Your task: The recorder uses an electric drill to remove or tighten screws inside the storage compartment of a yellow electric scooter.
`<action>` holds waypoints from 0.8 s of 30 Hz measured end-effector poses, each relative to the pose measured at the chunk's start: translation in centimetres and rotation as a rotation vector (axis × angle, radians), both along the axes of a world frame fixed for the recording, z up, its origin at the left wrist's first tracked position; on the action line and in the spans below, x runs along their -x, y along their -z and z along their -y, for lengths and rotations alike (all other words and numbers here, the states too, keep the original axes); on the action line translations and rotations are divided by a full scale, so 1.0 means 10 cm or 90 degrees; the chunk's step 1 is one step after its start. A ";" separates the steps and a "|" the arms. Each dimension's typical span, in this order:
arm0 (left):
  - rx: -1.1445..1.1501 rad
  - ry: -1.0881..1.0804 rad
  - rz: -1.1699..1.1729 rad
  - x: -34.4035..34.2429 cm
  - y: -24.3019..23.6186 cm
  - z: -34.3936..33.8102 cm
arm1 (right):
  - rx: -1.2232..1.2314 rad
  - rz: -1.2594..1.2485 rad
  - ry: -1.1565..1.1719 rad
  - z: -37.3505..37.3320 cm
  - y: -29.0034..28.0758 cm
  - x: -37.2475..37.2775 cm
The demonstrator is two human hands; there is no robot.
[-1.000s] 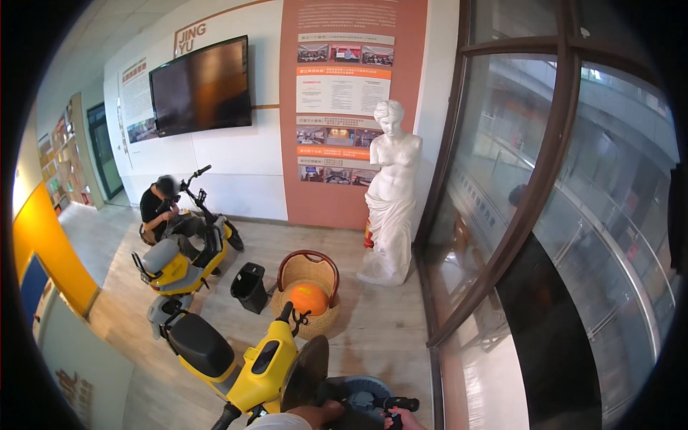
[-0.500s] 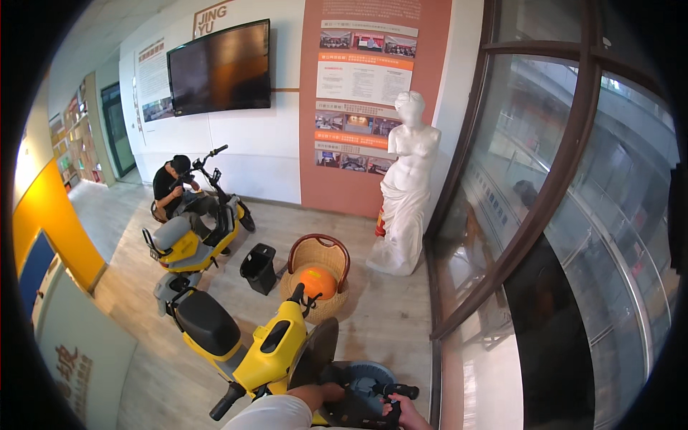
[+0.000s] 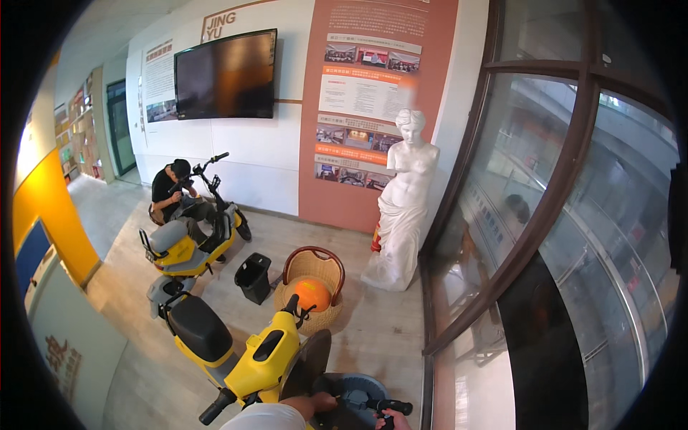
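At the bottom of the view stands a yellow scooter with a black seat and a dark front panel. My left hand reaches low behind that panel, its fingers hard to make out against the dark parts. My right hand is closed on a black hand tool with a thick horizontal top. Both hands are over or beside a blue-grey round tub, whose contents are dark and partly hidden by them.
A person sits by another yellow scooter. A black bin, wicker chair with orange helmet, and white statue stand ahead. A glass partition borders my right, an orange-yellow wall the left.
My view has swayed slightly, shifting the whole scene. My right hand and the black tool sit a little lower in the picture; my hold on the tool is unchanged.
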State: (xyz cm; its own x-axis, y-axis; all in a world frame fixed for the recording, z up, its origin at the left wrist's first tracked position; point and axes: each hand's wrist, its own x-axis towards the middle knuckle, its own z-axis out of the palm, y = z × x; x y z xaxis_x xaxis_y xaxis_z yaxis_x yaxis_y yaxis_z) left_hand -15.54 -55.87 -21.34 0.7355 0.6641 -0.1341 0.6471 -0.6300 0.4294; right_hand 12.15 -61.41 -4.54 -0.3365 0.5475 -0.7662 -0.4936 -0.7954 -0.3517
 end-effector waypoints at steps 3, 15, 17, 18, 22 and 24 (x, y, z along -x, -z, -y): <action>-0.103 0.023 0.022 0.02 -0.12 0.12 | -0.166 0.065 -0.061 0.12 -0.62 0.05; -0.013 -0.115 -0.046 -0.11 0.42 0.34 | -0.116 -0.030 -0.102 0.12 -0.53 0.13; 0.055 -0.189 -0.032 -0.11 0.61 0.36 | -0.049 0.098 -0.030 0.12 -0.92 0.32; 0.063 -0.191 -0.074 -0.16 0.58 0.31 | -0.042 0.095 -0.018 0.08 -0.69 0.22; 0.116 -0.137 -0.240 -0.22 0.34 0.19 | 0.145 -0.174 -0.042 -0.05 0.05 -0.02; 0.158 -0.200 -0.192 -0.24 0.33 0.20 | 0.150 -0.165 -0.054 -0.06 0.01 -0.05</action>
State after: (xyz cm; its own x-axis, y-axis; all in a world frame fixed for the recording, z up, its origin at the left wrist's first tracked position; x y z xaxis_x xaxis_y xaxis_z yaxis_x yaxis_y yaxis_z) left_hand -13.18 -57.92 -24.62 0.4091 0.7686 -0.4917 0.9076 -0.2874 0.3060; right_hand 12.67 -60.79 -4.65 -0.5722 0.3286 -0.7515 -0.4717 -0.8814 -0.0262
